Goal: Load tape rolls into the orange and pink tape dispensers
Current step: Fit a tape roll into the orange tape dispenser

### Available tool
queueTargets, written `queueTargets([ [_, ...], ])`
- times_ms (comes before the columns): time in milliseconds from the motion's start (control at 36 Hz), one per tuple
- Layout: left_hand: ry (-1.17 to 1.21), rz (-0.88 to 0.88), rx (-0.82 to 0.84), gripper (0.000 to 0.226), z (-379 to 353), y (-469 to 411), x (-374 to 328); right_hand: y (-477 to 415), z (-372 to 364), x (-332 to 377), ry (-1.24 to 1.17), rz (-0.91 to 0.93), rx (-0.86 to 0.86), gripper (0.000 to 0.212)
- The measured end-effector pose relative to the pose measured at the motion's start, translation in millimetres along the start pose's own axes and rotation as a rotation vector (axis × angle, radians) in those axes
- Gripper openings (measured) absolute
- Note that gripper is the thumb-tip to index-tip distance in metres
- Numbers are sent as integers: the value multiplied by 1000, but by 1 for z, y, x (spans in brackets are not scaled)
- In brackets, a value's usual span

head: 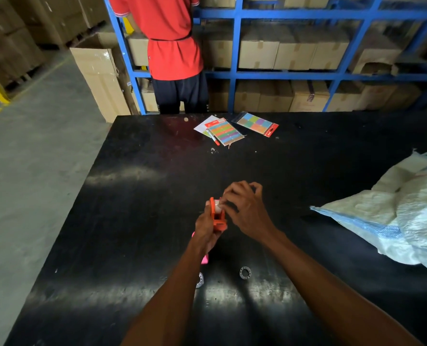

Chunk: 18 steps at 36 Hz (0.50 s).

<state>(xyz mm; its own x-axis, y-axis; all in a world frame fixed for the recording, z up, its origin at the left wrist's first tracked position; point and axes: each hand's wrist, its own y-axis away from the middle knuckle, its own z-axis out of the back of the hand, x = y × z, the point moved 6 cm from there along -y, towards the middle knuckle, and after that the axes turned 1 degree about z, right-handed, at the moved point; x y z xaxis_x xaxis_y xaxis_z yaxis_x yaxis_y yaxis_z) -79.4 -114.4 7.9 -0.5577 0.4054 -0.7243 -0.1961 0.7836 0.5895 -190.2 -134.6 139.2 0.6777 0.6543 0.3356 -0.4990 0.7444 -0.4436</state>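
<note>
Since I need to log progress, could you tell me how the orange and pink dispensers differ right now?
The orange dispenser is held up in the left hand; the pink dispenser lies on the table. The orange one shows fully, with a whitish roll; the pink one is mostly hidden under the left forearm.

Table [132, 221] fills the lower and middle view. Near its centre the left hand [206, 231] grips the tape dispenser [218, 216] from the left; right hand [244, 211] is just right of it, fingertips on the tape roll [216, 204] seated in the dispenser's top. Second dispenser [204, 259] lies on the table under the left wrist, mostly hidden. Nearer the camera, two loose tape rolls: one [244, 272] between the forearms, one [200, 280] touching the left forearm's edge. Woven sack [394, 216] on the table's right side. At the far edge: two sticky-note packs [228, 133] [257, 123], marker [213, 137] left of the nearer pack. Behind the table: standing person [172, 46], shelving rack [307, 73] with cartons.
</note>
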Motion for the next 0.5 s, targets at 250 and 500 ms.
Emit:
queueTargets([
  [250,-3,-6,-49,44,0,-5,-19,34,-11,20,-29,49,8,4],
  [500,-2,43,0,44,-9,-1,-8,52,-27,13,50,-34,-50,4],
])
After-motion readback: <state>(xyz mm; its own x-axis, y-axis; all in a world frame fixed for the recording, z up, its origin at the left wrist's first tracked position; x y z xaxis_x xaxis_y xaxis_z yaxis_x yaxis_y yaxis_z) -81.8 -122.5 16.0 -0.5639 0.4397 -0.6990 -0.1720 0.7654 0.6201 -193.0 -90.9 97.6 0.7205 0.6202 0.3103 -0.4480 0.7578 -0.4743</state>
